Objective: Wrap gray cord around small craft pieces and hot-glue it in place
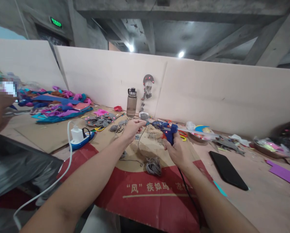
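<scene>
My right hand (176,147) is wrapped around the handle of a blue hot glue gun (168,131), its nozzle pointing left. A clear glue stick (195,131) juts from the gun's back. At the nozzle tip, my left hand (134,127) pinches the end of a grey cord (138,145); a small bluish bit shows at the fingertips. The cord hangs down from these fingers toward the cardboard. Below both hands lies a bundle of grey cord (153,166) on the red and tan cardboard (159,207).
Behind stand a water bottle (131,103) and a grey beaded hanging ornament (148,84) against a pale partition (208,90). A blue power strip (81,142) and coloured fabric (62,103) are left. A black phone (228,170) lies right. Another person's leg (18,174) shows at left.
</scene>
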